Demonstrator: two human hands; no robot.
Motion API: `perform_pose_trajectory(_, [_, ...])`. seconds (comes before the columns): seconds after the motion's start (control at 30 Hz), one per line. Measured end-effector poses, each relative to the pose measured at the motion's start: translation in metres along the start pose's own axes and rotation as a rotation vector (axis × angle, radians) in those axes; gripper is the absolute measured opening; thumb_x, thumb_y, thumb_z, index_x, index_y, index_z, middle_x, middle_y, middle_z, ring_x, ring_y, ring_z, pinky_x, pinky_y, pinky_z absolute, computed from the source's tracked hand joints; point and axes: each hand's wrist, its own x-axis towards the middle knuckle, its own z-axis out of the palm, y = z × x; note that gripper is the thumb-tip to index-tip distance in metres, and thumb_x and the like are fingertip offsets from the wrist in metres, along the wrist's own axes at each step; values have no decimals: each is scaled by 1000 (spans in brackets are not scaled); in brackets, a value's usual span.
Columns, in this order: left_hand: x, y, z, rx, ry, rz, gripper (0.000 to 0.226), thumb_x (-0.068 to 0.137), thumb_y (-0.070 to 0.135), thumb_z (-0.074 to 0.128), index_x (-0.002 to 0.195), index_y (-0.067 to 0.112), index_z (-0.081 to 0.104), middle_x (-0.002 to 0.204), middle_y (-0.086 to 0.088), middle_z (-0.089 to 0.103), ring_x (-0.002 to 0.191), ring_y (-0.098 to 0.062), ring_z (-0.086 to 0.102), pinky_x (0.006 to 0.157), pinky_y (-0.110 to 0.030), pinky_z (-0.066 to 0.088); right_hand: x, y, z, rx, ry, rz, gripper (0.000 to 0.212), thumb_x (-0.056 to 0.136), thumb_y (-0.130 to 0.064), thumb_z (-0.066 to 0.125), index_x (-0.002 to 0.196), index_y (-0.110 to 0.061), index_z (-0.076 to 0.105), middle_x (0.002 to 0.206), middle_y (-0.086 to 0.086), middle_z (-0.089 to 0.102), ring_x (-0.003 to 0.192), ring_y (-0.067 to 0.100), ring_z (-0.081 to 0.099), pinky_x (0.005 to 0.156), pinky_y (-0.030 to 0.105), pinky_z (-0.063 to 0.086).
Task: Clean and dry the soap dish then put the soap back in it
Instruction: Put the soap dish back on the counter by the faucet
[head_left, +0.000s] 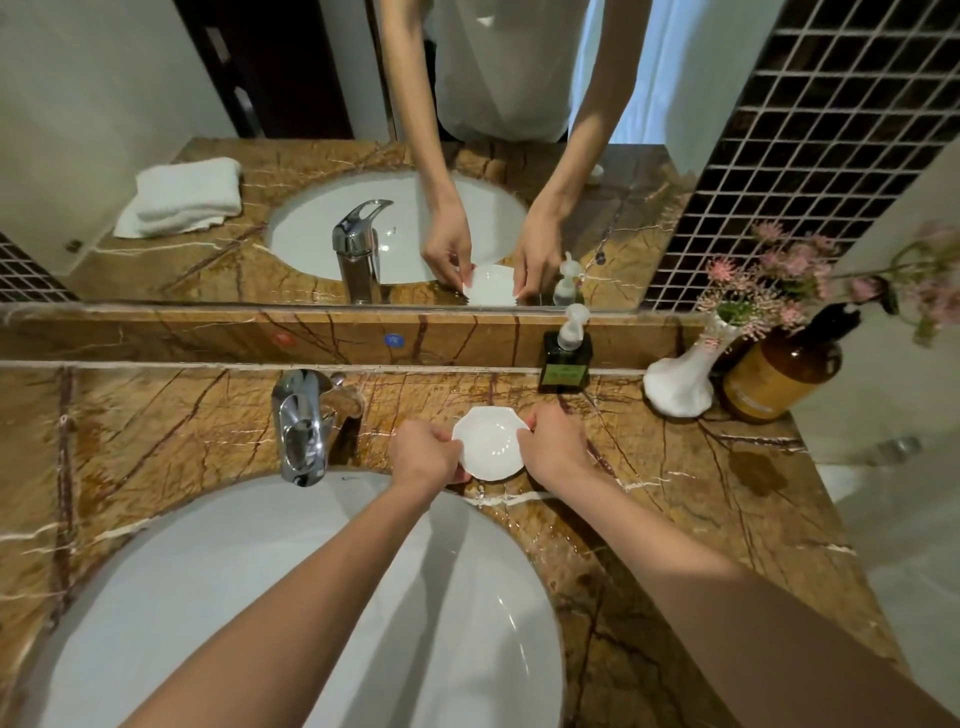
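A white soap dish (491, 440) with a scalloped rim sits on or just above the brown marble counter (675, 493), behind the right side of the basin. My left hand (423, 452) grips its left edge and my right hand (553, 441) grips its right edge. The dish's hollow shows nothing in it. No soap is visible on the counter. The mirror (311, 156) above repeats both hands and the dish.
A chrome tap (301, 423) stands left of the dish above the white basin (311, 597). A dark pump bottle (566, 353), a white vase with pink flowers (685, 379) and an amber bottle (779, 369) line the back right. A folded white towel (182, 197) appears only in the mirror.
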Motion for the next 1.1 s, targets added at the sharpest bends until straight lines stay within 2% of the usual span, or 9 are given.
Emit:
perform_pose_trajectory(0.23, [-6,-1,-4,74,-2,96,15,85,0,62,73,-4,70,85,-21,70,55,-28,70,55,-40,60,-2,2,1,11,23,-8,18,93,-18,54,105,-11,65,102,9,66,88,21,48,68,32,36])
perform_pose_trajectory(0.37, [-11,-3,-11,229,47,243,17,88,15,62,78,2,69,74,-13,70,58,-23,67,56,-38,59,-11,3,-7,83,52,-1,27,93,-26,57,115,-11,61,108,10,65,97,24,56,78,36,48])
perform_pose_trajectory(0.43, [-16,-3,-15,392,89,399,19,91,23,55,82,9,65,82,-10,69,73,-26,67,67,-41,58,-19,4,-12,81,91,-41,30,93,-27,56,119,-11,59,110,9,64,103,25,58,81,37,49])
perform_pose_trajectory(0.5, [-24,-3,-17,518,88,561,28,93,29,48,107,11,64,106,-11,65,95,-27,63,82,-44,54,-31,7,-18,49,139,-96,34,94,-28,55,124,-11,55,117,8,63,109,25,55,84,38,47])
perform_pose_trajectory(0.57, [-34,-4,-16,620,17,699,40,93,34,46,126,13,54,126,-10,56,115,-26,52,97,-45,46,-47,12,-23,17,155,-163,41,94,-29,55,132,-13,49,126,7,59,116,24,53,92,39,45])
perform_pose_trajectory(0.63, [-47,-5,-13,701,-59,821,45,92,36,46,132,15,49,135,-10,50,124,-27,45,103,-43,40,-65,19,-27,-10,147,-216,49,94,-29,56,138,-14,42,133,7,54,124,26,49,99,40,42])
perform_pose_trajectory(0.77, [-77,-12,-7,840,-131,968,49,89,39,48,135,21,45,143,-12,45,129,-31,41,104,-43,36,-106,41,-42,-65,104,-301,60,93,-28,58,146,-22,30,144,6,45,134,26,40,109,41,35])
perform_pose_trajectory(0.93, [-121,-27,1,863,-146,1050,45,86,37,52,127,17,52,130,-14,54,116,-34,51,93,-44,45,-152,71,-59,-128,67,-250,60,93,-28,56,146,-23,29,151,9,36,138,26,33,114,43,30])
perform_pose_trajectory(1.1, [-165,-42,18,866,-180,1077,41,85,34,53,120,13,56,125,-18,56,112,-35,53,92,-44,46,-190,109,-76,-205,80,-287,55,93,-26,54,145,-24,34,141,12,46,129,30,42,107,43,36])
